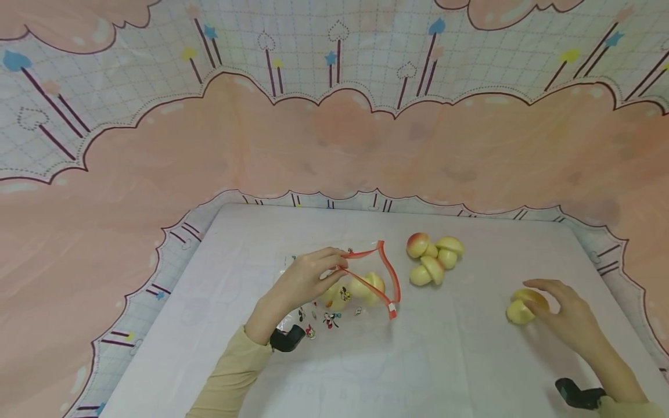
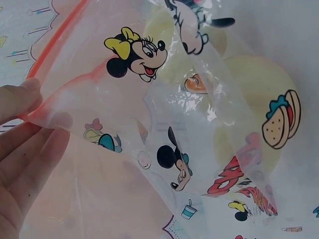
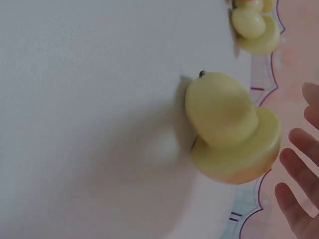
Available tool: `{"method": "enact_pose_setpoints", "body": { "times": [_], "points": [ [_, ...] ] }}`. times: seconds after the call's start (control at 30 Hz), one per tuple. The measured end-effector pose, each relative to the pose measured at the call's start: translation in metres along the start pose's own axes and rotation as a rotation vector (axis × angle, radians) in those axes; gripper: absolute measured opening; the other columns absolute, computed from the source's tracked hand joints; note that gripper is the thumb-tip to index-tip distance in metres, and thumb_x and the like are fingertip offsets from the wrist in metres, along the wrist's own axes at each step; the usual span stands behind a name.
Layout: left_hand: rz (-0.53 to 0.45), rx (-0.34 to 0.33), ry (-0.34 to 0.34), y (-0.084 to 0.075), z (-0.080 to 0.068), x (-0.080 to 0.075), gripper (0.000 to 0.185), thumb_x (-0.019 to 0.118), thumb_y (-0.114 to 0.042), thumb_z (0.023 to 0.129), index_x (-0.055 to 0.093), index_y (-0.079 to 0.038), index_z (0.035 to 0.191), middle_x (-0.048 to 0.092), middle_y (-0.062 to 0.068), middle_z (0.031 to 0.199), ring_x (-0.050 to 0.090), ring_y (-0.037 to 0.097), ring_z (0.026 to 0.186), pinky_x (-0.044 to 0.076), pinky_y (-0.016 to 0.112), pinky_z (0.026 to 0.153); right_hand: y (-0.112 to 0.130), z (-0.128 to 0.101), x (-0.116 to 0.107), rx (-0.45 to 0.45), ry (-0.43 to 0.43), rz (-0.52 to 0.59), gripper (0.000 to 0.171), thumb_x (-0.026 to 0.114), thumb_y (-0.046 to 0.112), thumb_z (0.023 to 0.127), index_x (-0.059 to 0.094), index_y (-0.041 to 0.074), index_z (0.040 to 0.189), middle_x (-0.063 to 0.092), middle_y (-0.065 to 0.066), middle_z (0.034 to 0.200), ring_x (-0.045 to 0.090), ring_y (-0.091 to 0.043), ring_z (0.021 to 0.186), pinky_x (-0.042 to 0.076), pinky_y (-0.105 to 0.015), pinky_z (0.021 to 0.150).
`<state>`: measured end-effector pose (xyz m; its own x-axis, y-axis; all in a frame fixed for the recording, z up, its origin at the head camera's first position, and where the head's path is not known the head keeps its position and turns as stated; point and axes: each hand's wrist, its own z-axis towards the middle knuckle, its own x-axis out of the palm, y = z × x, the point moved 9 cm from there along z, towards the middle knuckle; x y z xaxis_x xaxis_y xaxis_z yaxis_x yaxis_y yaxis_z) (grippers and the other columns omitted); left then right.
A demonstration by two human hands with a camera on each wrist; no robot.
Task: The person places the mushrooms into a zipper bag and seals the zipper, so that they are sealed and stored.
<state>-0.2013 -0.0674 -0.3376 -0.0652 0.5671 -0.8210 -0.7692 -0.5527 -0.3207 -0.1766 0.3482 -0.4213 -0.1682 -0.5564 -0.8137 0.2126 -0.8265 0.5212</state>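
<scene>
My left hand [image 1: 305, 277] pinches the orange-red rim of a clear plastic zip bag [image 1: 394, 278] printed with cartoon figures, and its mouth gapes to the right. Inside the bag lie yellow mushroom-shaped toys [image 1: 368, 288], seen blurred through the film in the left wrist view. On the right, my right hand [image 1: 569, 318] is beside a single yellow toy mushroom [image 1: 520, 312] lying on the table. The right wrist view shows the fingers [image 3: 299, 164] spread and apart from that mushroom [image 3: 222, 109], with nothing held.
Three more toy mushrooms [image 1: 431, 270], some with reddish caps, lie together between the bag and my right hand. White covering [image 1: 460, 360] spreads over the table. Behind it hangs a peach patterned cloth [image 1: 334, 151]. A black strap piece [image 1: 577, 395] sits at each wrist.
</scene>
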Motion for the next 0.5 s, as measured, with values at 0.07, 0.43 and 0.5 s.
{"method": "enact_pose_setpoints", "body": {
  "times": [0.07,0.43,0.5],
  "points": [
    [0.004,0.008,-0.006,-0.001,0.000,-0.001,0.014,0.074,-0.009,0.083,0.070,-0.008,0.097,0.071,0.007,0.110,0.069,0.018,0.101,0.057,0.027,0.087,-0.003,0.000,0.000,-0.002,0.004,-0.012,0.037,0.069,0.013,0.087,0.058,0.001,0.120,0.055,-0.028,0.121,0.041,-0.040,0.106,0.037,-0.064,0.081],
    [0.003,0.032,-0.017,-0.001,0.000,-0.001,0.012,0.072,-0.009,0.084,0.069,-0.008,0.096,0.071,0.007,0.108,0.068,0.019,0.103,0.057,0.028,0.088,-0.024,-0.001,0.008,0.070,0.086,-0.034,0.049,0.070,0.019,0.086,0.053,-0.003,0.127,0.051,-0.033,0.123,0.050,-0.045,0.103,0.044,-0.052,0.077],
    [0.007,0.034,-0.016,-0.001,0.001,-0.002,0.013,0.072,-0.009,0.085,0.069,-0.008,0.097,0.071,0.007,0.108,0.068,0.019,0.103,0.057,0.028,0.088,-0.028,-0.002,0.009,0.082,0.099,-0.035,0.051,0.071,0.022,0.086,0.052,-0.003,0.128,0.051,-0.033,0.124,0.053,-0.032,0.101,0.044,-0.035,0.076]
  ]
}}
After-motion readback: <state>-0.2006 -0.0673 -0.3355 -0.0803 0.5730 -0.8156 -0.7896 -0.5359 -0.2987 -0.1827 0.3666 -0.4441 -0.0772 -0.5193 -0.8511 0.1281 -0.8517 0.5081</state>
